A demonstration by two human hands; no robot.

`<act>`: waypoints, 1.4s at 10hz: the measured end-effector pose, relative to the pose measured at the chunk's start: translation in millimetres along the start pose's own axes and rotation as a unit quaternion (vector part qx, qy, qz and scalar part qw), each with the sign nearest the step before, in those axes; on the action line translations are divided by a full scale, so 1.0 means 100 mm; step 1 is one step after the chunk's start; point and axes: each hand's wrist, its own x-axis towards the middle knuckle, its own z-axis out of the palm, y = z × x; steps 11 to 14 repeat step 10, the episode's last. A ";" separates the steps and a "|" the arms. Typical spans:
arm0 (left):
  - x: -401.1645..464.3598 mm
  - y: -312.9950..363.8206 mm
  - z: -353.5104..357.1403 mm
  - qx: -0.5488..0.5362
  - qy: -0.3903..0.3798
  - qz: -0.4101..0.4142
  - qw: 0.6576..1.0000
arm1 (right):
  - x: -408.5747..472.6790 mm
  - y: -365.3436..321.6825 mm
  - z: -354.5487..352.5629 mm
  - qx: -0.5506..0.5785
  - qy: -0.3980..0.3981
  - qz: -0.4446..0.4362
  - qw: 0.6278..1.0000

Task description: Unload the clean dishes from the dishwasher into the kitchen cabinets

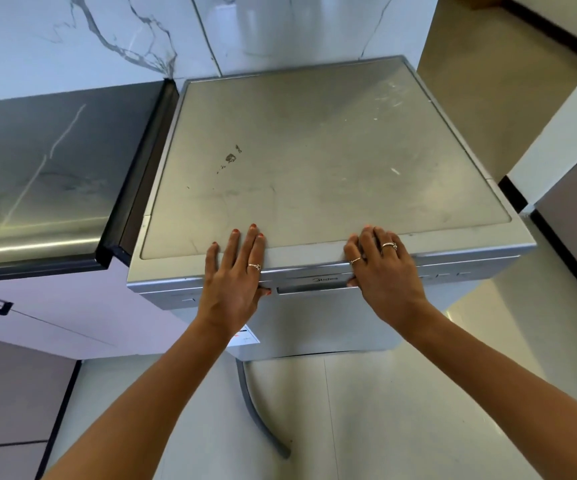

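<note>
Item 1, grip: your left hand (233, 271) lies with straight fingers flat on the front top edge of the dishwasher (314, 161), thumb tucked at the door handle recess (314, 287); your right hand (384, 268) rests likewise at 3 o'clock of it, fingers bent over the lip, thumb at the recess; neither clasps anything
Item 2, dishwasher: silver, freestanding, door closed, centre of view; dishes inside hidden
Item 3, counter (37, 174): dark, glossy, at 9 o'clock, just beside the machine
Item 4, cabinets (55, 306): pale fronts at 8 o'clock
Item 5, hose (255, 410): grey, on the floor at 6 o'clock
Step, as judged: opening, nothing unloaded yet. Next you likely hook fingers into the recess and pull the door down, stepping back clear of the hose
</note>
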 end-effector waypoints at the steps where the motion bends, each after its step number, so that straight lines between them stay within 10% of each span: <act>1: 0.01 0.01 -0.05 -0.022 -0.040 -0.012 0.999 | 0.01 -0.05 -0.06 0.019 -0.025 0.015 0.999; 7: 0.12 -0.12 -0.60 -0.109 -0.300 0.048 0.946 | 0.00 -0.19 -0.60 0.146 -0.144 0.095 0.974; 10: -0.07 0.00 -1.03 -0.060 -0.340 0.047 0.937 | -0.08 0.06 -0.95 0.179 -0.288 0.021 0.941; 14: -0.07 0.00 -1.03 -0.060 -0.340 0.047 0.937 | -0.08 0.06 -0.95 0.179 -0.288 0.021 0.941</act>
